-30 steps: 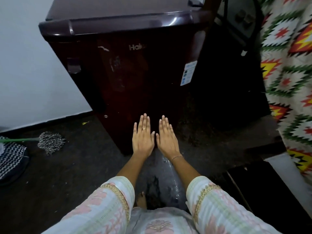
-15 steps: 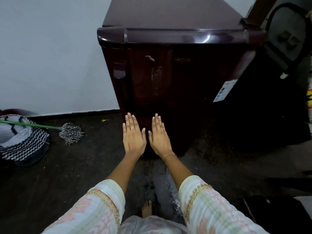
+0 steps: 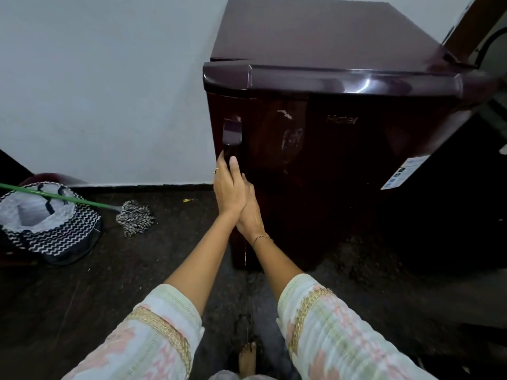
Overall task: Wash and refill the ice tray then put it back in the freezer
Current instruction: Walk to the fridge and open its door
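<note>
- The ice tray is nowhere in view. The fridge (image 3: 343, 160) has its door closed, so I judge the tray is inside, in the freezer part, and the task has barely begun.
- The left hand (image 3: 229, 187) reaches up the door's left edge. Its fingers (image 3: 233, 161) are straight and narrow-set, with the tips just below the handle (image 3: 232, 131). They hold nothing.
- The right hand (image 3: 251, 215) lies against the left one and partly under it. Most of its fingers are hidden. What I can see looks flat and carries nothing.
- My reading of the step: get a hold on the handle and pull the door open.
- First risk: the fingertips sit under the handle rather than hooked in it. A pull from here could slide off the glossy door and leave it shut.
- Second risk: with the hands stacked, neither is free. Once the door swings, I'd want one hand to steady it and the other to take the tray.
- Third risk: the floor (image 3: 356, 283) by the bare foot (image 3: 247, 357) shines as if wet. A hard tug could cost footing.
- Fourth risk: the mop (image 3: 135, 216) and the patterned bag (image 3: 52, 234) lie to the left, well apart from the fridge but in the way of a step back that way.
- Fifth risk: a frozen tray may stick, and yanking it could spill ice.
</note>
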`<state>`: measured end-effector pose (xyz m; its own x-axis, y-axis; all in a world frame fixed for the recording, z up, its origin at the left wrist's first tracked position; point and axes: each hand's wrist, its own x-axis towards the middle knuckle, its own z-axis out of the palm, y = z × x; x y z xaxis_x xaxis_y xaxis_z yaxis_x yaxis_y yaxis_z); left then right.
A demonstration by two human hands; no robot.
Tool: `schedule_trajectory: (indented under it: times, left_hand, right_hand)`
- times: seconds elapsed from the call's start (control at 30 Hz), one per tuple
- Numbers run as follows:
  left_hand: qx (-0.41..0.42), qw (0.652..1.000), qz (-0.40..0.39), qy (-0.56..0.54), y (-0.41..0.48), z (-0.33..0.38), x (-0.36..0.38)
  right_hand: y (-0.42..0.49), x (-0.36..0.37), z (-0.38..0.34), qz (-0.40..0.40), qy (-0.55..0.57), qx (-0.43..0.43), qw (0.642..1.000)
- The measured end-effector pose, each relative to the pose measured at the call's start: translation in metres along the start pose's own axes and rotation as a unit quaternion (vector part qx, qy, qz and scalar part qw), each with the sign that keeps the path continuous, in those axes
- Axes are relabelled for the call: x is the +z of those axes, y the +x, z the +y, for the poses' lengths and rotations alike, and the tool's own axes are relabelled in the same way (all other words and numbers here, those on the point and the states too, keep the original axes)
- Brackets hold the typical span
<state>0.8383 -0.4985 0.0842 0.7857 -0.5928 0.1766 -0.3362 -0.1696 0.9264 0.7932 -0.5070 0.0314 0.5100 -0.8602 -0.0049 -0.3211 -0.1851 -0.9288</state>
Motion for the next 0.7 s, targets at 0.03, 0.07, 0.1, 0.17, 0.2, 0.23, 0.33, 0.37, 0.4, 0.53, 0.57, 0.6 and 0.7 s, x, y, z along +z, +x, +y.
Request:
schedule_trajectory:
  times: [0.03,0.07,0.1,0.17,0.2,0.23,0.33,0.37,0.4,0.53,0.57,0.6,0.7]
  left_hand:
    - [-0.008,0.999,0.012,-0.036,0.006,0.002,0.0]
    - [-0.021,0.997,0.021,-0.076,0.013,0.003,-0.001]
    - [-0.04,0.992,0.022,-0.114,0.021,0.003,-0.003]
    - [-0.073,0.981,-0.012,-0.18,0.036,0.005,-0.005]
    - [-0.083,0.974,-0.042,-0.206,0.043,0.008,-0.007]
    - [-0.087,0.968,-0.071,-0.227,0.05,0.01,-0.007]
    - [-0.1,0.942,-0.146,-0.285,0.064,0.016,-0.007]
    - [-0.102,0.937,-0.166,-0.291,0.067,0.016,-0.006]
    - [-0.101,0.933,-0.186,-0.291,0.069,0.016,-0.005]
    - [-0.076,0.926,-0.235,-0.284,0.073,0.012,-0.002]
    - [-0.078,0.924,-0.239,-0.287,0.074,0.012,-0.001]
    - [-0.079,0.922,-0.243,-0.292,0.074,0.012,-0.001]
    - [-0.08,0.921,-0.241,-0.297,0.072,0.013,0.0]
  right_hand:
    - [0.006,0.003,0.0,0.015,-0.02,0.005,1.0]
    - [0.013,0.006,-0.001,0.029,-0.032,0.006,0.999]
    - [0.019,0.008,-0.003,0.042,-0.053,0.0,0.998]
    - [0.027,0.01,-0.007,0.055,-0.044,0.002,0.998]
    - [0.031,0.009,-0.008,0.057,-0.02,0.006,0.998]
    - [0.034,0.008,-0.009,0.056,0.0,0.011,0.998]
    - [0.045,0.004,-0.011,0.038,0.032,0.02,0.999]
    - [0.047,0.004,-0.013,0.034,0.047,0.025,0.998]
    - [0.051,0.004,-0.014,0.038,0.06,0.027,0.997]
    - [0.057,0.004,-0.023,0.05,0.116,0.066,0.99]
    - [0.06,0.005,-0.024,0.044,0.124,0.078,0.988]
    - [0.062,0.006,-0.024,0.039,0.13,0.086,0.987]
    - [0.062,0.006,-0.027,0.032,0.132,0.101,0.986]
